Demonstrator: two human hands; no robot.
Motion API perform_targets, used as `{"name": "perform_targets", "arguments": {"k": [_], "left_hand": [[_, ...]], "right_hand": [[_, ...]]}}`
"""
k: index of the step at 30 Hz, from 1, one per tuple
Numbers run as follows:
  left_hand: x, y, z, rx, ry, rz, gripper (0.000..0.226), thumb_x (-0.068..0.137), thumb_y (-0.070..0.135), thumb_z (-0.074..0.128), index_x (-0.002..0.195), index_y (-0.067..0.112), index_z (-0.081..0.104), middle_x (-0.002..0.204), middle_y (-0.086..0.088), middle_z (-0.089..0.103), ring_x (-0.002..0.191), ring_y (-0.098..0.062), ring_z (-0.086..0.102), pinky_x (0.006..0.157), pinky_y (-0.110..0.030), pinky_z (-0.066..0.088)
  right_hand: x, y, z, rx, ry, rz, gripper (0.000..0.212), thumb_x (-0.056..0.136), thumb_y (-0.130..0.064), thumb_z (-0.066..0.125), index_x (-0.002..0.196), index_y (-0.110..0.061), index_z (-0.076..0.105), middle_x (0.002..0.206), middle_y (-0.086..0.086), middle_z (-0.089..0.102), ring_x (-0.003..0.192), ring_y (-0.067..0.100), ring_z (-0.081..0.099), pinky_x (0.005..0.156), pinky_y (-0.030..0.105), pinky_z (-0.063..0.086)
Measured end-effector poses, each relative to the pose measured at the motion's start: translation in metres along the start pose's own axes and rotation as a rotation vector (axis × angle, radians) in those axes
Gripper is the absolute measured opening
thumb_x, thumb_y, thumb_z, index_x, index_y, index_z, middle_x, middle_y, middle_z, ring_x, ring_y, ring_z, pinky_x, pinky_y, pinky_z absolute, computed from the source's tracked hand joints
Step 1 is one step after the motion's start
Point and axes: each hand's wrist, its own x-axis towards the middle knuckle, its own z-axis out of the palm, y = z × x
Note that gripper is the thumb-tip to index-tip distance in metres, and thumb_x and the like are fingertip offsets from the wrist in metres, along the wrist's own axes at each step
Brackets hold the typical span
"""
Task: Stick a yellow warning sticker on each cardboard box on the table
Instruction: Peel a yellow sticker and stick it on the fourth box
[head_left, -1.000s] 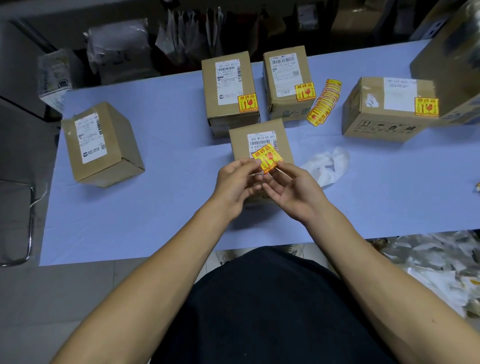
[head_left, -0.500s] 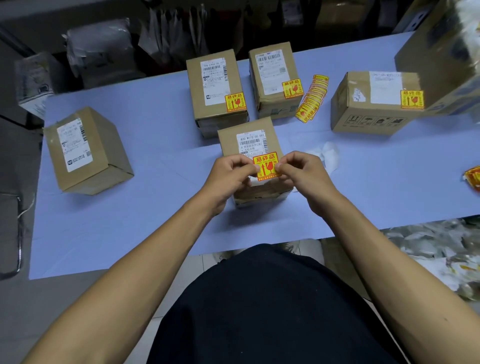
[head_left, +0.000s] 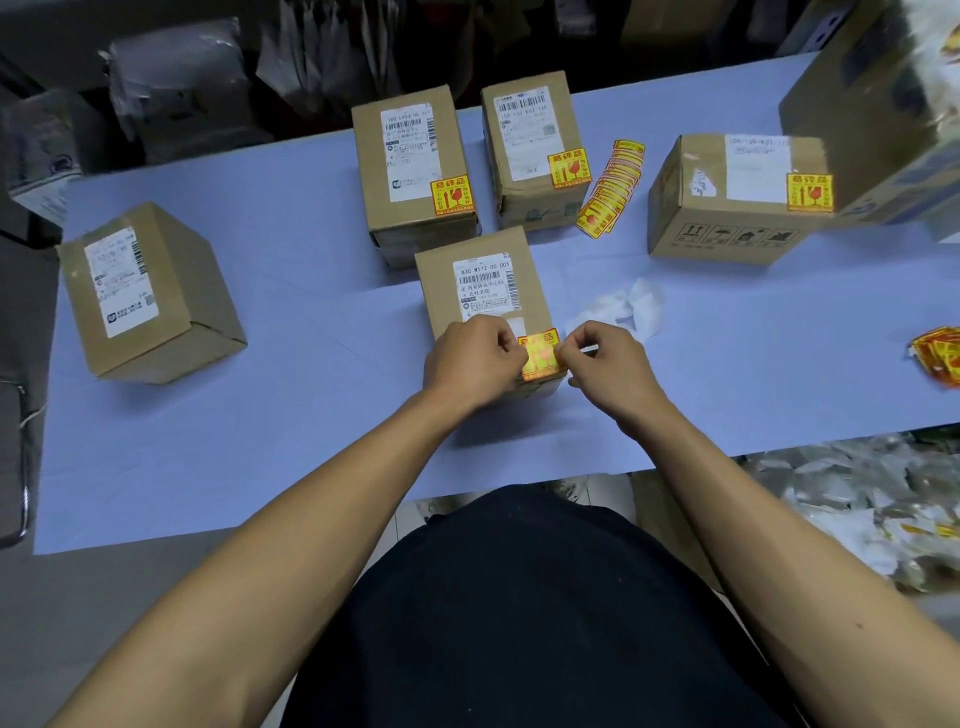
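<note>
A cardboard box (head_left: 480, 283) with a white shipping label stands in front of me on the blue table (head_left: 311, 415). A yellow warning sticker (head_left: 540, 353) lies at the near right corner of its top. My left hand (head_left: 470, 361) pinches the sticker's left edge and my right hand (head_left: 605, 366) pinches its right edge. Three boxes behind carry stickers: one (head_left: 410, 171), one (head_left: 530, 145) and one at the right (head_left: 727, 197). A box at the left (head_left: 145, 291) shows only a white label.
A fanned strip of spare yellow stickers (head_left: 610, 189) lies between the back boxes. More stickers (head_left: 940, 356) lie at the right edge. Crumpled white backing paper (head_left: 623, 309) sits right of the near box. A large carton (head_left: 878, 104) fills the far right corner.
The sticker, held up above the box a second ago, has come down onto the near right corner of the box top, with both hands following it.
</note>
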Motion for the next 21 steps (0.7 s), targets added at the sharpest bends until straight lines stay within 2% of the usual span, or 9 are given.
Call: {"name": "perform_targets", "arguments": {"k": [4,8,11,15,18,21], "left_hand": [[0.003,-0.001,0.003,0.016,0.004,-0.002,0.013,0.081,0.026,0.060,0.076,0.019,0.070,0.075,0.002,0.069,0.079,-0.025,0.063,0.058,-0.027,0.040],[0.005,-0.002,0.004,0.033,0.000,0.001,0.013,0.079,0.028,0.061,0.074,0.019,0.069,0.074,0.003,0.069,0.078,-0.024,0.063,0.055,-0.026,0.038],[0.008,-0.003,0.006,0.049,0.002,0.009,0.013,0.077,0.030,0.062,0.072,0.020,0.068,0.074,0.005,0.070,0.078,-0.022,0.063,0.056,-0.026,0.043],[0.010,-0.003,0.007,0.080,0.003,0.005,0.015,0.077,0.034,0.066,0.069,0.021,0.066,0.073,0.007,0.069,0.077,-0.020,0.063,0.053,-0.024,0.038],[0.013,0.000,0.007,0.109,0.003,-0.020,0.018,0.074,0.037,0.068,0.068,0.020,0.066,0.074,0.005,0.069,0.079,-0.023,0.064,0.058,-0.027,0.043],[0.014,-0.002,0.003,0.231,0.085,-0.010,0.032,0.071,0.048,0.071,0.073,0.018,0.060,0.081,0.000,0.067,0.081,-0.029,0.062,0.061,-0.032,0.044]], "right_hand": [[0.002,0.001,0.000,-0.028,-0.015,-0.010,0.013,0.088,-0.019,0.062,0.079,-0.010,0.066,0.082,-0.004,0.068,0.083,0.022,0.069,0.083,0.049,0.057],[0.003,0.004,0.000,-0.044,-0.013,-0.024,0.013,0.088,-0.018,0.063,0.077,-0.011,0.065,0.081,-0.005,0.067,0.083,0.021,0.069,0.080,0.050,0.058],[0.004,0.005,0.001,-0.064,0.001,-0.031,0.014,0.087,-0.018,0.064,0.073,-0.014,0.062,0.084,-0.002,0.065,0.085,0.022,0.068,0.080,0.050,0.058],[0.006,0.006,0.003,-0.160,0.027,-0.054,0.017,0.086,-0.021,0.064,0.071,-0.014,0.060,0.082,0.004,0.068,0.082,0.025,0.068,0.072,0.036,0.055],[0.007,0.008,0.001,-0.187,0.026,-0.062,0.018,0.087,-0.023,0.065,0.074,-0.010,0.063,0.082,0.004,0.069,0.080,0.024,0.066,0.067,0.033,0.048],[0.008,0.011,0.000,-0.186,0.028,-0.035,0.017,0.087,-0.028,0.066,0.079,-0.013,0.065,0.087,0.000,0.069,0.085,0.020,0.063,0.065,0.030,0.043]]}}
